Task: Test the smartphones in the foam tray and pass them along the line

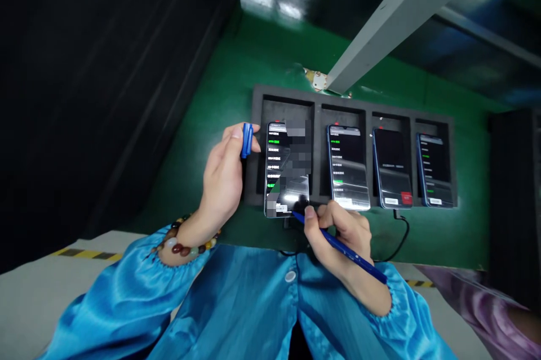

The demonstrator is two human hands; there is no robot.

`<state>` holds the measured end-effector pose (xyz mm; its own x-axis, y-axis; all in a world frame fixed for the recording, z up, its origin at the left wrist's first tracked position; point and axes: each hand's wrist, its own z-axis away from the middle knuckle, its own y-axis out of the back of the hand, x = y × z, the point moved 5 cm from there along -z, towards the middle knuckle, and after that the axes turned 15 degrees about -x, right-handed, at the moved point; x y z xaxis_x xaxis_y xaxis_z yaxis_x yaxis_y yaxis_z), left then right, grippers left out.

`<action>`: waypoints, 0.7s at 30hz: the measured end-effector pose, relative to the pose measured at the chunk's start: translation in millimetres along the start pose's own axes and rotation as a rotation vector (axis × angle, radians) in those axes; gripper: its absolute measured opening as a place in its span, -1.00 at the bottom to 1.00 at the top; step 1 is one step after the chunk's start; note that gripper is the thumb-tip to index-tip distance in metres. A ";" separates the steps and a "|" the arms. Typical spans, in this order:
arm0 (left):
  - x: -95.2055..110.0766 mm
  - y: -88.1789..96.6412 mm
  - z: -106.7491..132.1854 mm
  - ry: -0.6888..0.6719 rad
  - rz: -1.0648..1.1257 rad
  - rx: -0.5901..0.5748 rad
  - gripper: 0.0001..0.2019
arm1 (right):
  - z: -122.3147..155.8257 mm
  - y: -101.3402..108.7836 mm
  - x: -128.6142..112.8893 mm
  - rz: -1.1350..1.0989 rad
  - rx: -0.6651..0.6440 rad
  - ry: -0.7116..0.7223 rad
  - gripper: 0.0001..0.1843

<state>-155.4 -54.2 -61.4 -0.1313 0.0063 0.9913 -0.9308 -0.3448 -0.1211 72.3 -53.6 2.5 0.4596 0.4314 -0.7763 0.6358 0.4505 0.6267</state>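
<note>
While we leaned over the green bench (236, 95), a black curtain (105, 95) filled the left of the frame and a grey beam (393, 16) slanted across the upper right. A black foam tray (321, 98) lay across the middle, with four compartments in a row and a phone in each. The leftmost phone (281, 180), the second phone (349, 168) and the fourth phone (435, 171) showed lit menu lists. The third phone (392, 168) was mostly dark.

Our left hand (222, 180) sat left of centre, just beside the leftmost phone's left edge. Its thumb and fingertips were pinched on a blue cap (247, 140), held upright near the phone's top corner. Our right hand (342, 233) lay below the tray, right of that phone's lower end, fingers closed in a writing grip on a blue pen (350, 253).

The pen's long axis ran from lower right up to the left, its tip at the leftmost phone's bottom edge. That phone's own long axis ran up and down the frame, away from us. Both hands were close to it, the left along its side, the right at its foot.

A bead bracelet (186, 241) circled the left wrist. A black cable (401, 236) looped below the tray.

Some menu lines glowed green, and the third phone carried a red label (406, 198), but we could read no writing or brand. Part of the leftmost screen was blurred.
</note>
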 end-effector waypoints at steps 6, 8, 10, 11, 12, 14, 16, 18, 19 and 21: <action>2.8 -0.8 -0.8 0.006 0.002 0.023 -0.50 | -0.8 2.4 2.1 0.002 0.030 -0.029 -0.53; 2.5 -2.1 -1.8 0.005 0.016 0.024 -0.50 | -0.8 1.9 2.0 -0.002 0.022 -0.035 -0.53; 1.4 -2.6 -3.0 0.002 0.028 0.023 -0.51 | -0.2 0.9 1.9 -0.017 0.020 -0.033 -0.53; 1.1 -2.2 -3.3 0.000 0.029 0.023 -0.51 | 0.2 0.3 1.9 -0.028 0.015 -0.030 -0.54; 1.5 -1.2 -3.3 -0.004 0.019 0.021 -0.51 | 0.8 0.1 2.1 -0.046 0.008 -0.024 -0.54; 6.5 2.2 -1.6 -0.027 -0.064 0.005 -0.51 | 2.5 3.0 3.6 -0.119 0.015 -0.022 -0.52; 19.3 5.1 3.3 -0.106 -0.236 -0.047 -0.55 | 4.9 11.7 7.9 -0.267 0.070 -0.048 -0.52; 37.2 1.6 12.1 -0.268 -0.413 -0.195 -0.69 | 7.1 23.1 12.9 -0.462 0.151 -0.078 -0.53; 45.6 -2.6 18.0 -0.360 -0.481 -0.295 -0.79 | 7.6 28.0 14.4 -0.551 0.179 -0.081 -0.53; 57.7 -12.4 30.8 -0.514 -0.571 -0.480 -0.86 | 6.6 34.9 13.3 -0.677 0.203 -0.048 -0.52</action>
<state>-140.9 -78.5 -1.1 0.4550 -0.4037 0.7937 -0.8650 0.0112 0.5016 104.7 -37.3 13.6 -0.0541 0.0705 -0.9960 0.8924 0.4509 -0.0165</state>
